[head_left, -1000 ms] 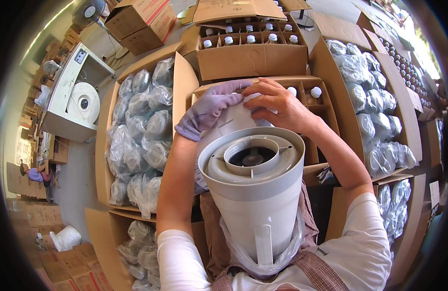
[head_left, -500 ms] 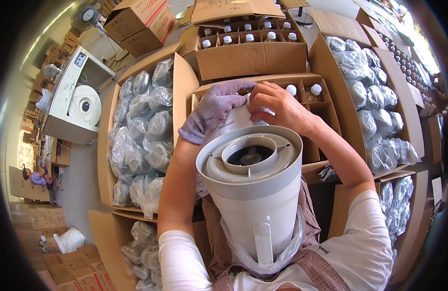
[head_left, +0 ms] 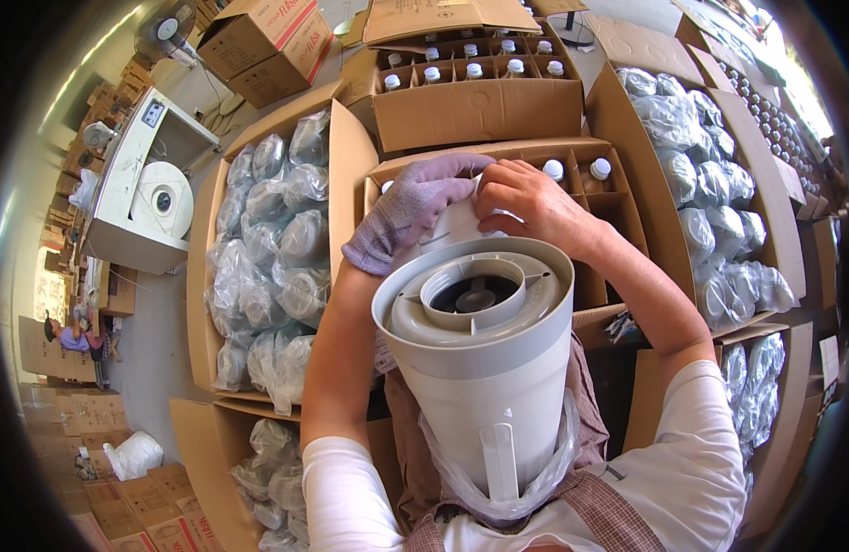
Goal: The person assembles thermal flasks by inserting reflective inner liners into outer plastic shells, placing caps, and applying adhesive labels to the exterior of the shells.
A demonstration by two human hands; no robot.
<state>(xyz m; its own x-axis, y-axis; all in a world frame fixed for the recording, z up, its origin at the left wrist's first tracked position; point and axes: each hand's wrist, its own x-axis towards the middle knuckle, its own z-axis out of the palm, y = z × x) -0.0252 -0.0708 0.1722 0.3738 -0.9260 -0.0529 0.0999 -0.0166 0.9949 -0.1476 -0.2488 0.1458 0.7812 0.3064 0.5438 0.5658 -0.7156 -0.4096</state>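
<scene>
My left hand [head_left: 408,210], in a grey knitted glove, is closed around a pale grey-white item [head_left: 450,225] with a smooth surface; its kind is hard to make out. Bent fingers of my bare right hand [head_left: 539,204] press against the same item, hiding its far end. Between my forearms, close to my torso, stands a large grey-white plastic cylinder [head_left: 480,396] with a round threaded opening on top. A handle-like rib runs down its side, and clear plastic film gathers around its lower part. The cylinder's rim covers part of the item I hold.
Beyond my hands is a divided carton [head_left: 622,230] with a few white-capped bottles [head_left: 553,171]. Behind it stands another carton [head_left: 480,110] full of bottles. Open cartons of plastic-wrapped items [head_left: 277,230] flank me. At far left are a white machine [head_left: 135,221] and a fan [head_left: 167,28].
Both hands keep their hold and shift slightly, with small finger movements of my right hand. The cylinder stays in place.
</scene>
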